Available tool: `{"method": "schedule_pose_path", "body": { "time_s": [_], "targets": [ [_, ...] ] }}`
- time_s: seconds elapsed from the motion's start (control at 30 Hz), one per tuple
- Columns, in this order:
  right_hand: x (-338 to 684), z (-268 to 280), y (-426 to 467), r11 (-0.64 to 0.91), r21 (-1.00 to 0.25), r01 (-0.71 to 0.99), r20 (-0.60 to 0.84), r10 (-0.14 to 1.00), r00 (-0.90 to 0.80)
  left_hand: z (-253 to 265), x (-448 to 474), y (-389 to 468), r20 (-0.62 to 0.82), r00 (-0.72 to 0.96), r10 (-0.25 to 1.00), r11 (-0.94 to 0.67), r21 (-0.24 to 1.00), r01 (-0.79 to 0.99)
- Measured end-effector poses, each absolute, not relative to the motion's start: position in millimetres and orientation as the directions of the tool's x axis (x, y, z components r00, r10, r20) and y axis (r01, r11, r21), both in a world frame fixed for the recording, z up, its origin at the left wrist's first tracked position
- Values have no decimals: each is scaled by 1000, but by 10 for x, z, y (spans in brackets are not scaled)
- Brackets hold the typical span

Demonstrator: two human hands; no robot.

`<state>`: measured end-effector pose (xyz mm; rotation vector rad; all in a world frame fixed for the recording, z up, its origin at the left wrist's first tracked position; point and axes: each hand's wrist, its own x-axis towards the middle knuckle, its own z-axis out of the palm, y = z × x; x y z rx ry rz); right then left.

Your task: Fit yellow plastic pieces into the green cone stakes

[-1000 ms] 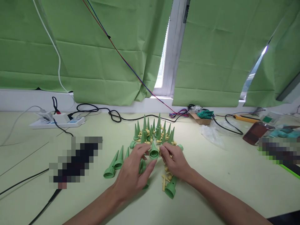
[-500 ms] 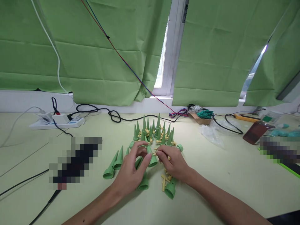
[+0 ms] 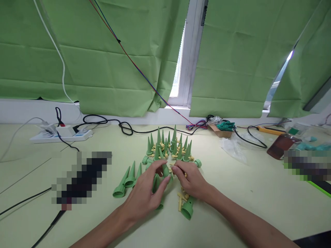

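Between the thumb and fingers of my left hand point(image 3: 144, 189) is a green cone-shaped watering spike point(image 3: 166, 170), tip pointing up and away. My right hand point(image 3: 192, 176) is closed in a pinch at the spike's right side. A small yellow valve point(image 3: 171, 167) shows at its fingertips, partly hidden; I cannot tell how far it sits in the spike. Loose yellow valves point(image 3: 180, 201) lie below my right wrist, beside another green spike point(image 3: 187, 210) on its side. More spikes point(image 3: 119, 189) lie left of my left hand, some partly covered by it.
Several upright green spikes with yellow valves point(image 3: 175, 141) stand beyond my hands. A power strip point(image 3: 62, 135) is at the left, with black cable along the wall. At the right are a cardboard box point(image 3: 221, 131), clear plastic bag point(image 3: 234, 148) and reddish-brown bottle point(image 3: 281, 146).
The held spike has turned slightly, and its wide open end now faces me less. My left thumb has shifted right and up across its base. My right hand stays almost in place.
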<state>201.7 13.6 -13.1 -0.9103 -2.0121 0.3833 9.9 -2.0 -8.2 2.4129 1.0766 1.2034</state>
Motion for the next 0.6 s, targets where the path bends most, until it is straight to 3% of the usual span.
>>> {"method": "schedule_pose_path", "body": {
  "time_s": [0.3,0.6],
  "targets": [
    [2012,-125,142,668,-583,462,575,742,-346,-129,86,-11,680,398,616,-768,403,498],
    [2004,-107,124,639,-617,460,595,761,-259,-155,130,8,676,230,700,-698,583,415]
  ]
}}
